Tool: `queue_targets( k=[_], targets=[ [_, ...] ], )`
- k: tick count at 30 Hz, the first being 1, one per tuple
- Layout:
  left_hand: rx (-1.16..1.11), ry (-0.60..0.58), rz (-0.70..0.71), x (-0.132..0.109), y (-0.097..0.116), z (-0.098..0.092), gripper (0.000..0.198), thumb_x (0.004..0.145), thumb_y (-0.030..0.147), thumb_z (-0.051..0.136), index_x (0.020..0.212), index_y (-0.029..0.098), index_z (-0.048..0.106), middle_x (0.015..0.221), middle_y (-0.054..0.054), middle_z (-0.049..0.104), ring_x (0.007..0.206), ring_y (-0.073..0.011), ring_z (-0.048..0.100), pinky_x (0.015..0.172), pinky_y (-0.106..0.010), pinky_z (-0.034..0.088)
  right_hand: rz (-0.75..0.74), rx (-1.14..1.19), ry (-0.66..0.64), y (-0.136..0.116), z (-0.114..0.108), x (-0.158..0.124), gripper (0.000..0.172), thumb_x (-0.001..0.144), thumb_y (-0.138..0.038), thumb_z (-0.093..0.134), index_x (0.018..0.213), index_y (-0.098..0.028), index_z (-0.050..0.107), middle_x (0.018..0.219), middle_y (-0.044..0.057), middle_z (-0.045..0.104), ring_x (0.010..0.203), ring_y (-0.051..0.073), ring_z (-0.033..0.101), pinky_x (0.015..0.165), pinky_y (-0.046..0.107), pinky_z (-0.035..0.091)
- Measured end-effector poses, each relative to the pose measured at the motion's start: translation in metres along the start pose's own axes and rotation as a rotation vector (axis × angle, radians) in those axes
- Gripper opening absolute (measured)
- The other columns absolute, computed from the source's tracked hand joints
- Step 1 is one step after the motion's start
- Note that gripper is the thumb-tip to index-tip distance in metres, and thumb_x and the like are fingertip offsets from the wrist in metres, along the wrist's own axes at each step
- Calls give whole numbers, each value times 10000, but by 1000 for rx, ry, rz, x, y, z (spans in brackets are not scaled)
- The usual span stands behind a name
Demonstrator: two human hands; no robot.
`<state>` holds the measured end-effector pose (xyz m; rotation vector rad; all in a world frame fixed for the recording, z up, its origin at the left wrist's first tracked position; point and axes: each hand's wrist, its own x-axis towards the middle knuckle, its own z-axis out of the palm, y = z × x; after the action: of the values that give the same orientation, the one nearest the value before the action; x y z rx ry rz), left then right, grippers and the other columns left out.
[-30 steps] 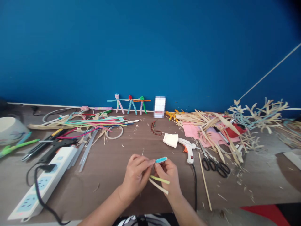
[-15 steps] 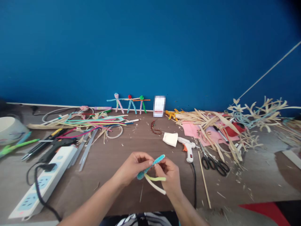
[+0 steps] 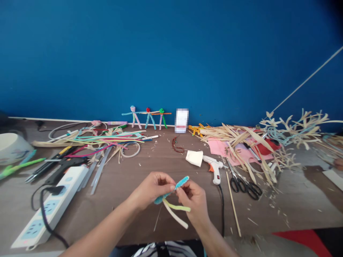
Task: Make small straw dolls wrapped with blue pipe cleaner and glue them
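Note:
Near the front of the table, my left hand [image 3: 158,187] pinches a fuzzy blue pipe-cleaner piece [image 3: 182,182] between thumb and fingers. My right hand [image 3: 193,198] grips the same piece from the other side, close to the left fingertips. One blue end sticks up between the hands, and more blue shows under the left fingers. A yellow stem [image 3: 178,207] and a cream stem [image 3: 175,216] hang from it toward the lower right. The exact spot where the fingertips meet is partly hidden.
Three pipe-cleaner figures [image 3: 148,117] stand against the blue wall. A white glue gun [image 3: 215,169] and scissors [image 3: 248,188] lie to the right, below dried strips [image 3: 227,135]. At the left are a power strip [image 3: 60,194] and colourful stems [image 3: 112,138]. A hand [image 3: 338,164] shows at the far right.
The yellow and cream stems have swung slightly, the cream one's tip now lower. Both hands keep their hold with small shifts. Part of another person's hand has appeared at the right edge.

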<state>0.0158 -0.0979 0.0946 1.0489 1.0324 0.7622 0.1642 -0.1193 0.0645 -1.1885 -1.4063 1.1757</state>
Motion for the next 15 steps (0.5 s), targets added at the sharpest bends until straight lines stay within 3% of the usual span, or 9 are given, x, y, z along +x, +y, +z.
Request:
queue_targets(
  k=[9,15],
  targets=[
    [401,44,115,-10,16,6,128,653,238,552,638,126,611,585,16,569,579,-96,480,568,-194,364,45,1,7,-6,-1,-3,154,716,-232,538,595,-149,493,494,-36,478,423,71,441,425,180,364],
    [518,88,164,-14,20,11,129,687,220,498,673,140,598,637,9,603,629,-116,515,598,-199,377,110,85,-26,-15,-4,-5,143,728,-270,539,659,-144,533,539,-18,535,417,78,484,414,182,392]
  ],
)
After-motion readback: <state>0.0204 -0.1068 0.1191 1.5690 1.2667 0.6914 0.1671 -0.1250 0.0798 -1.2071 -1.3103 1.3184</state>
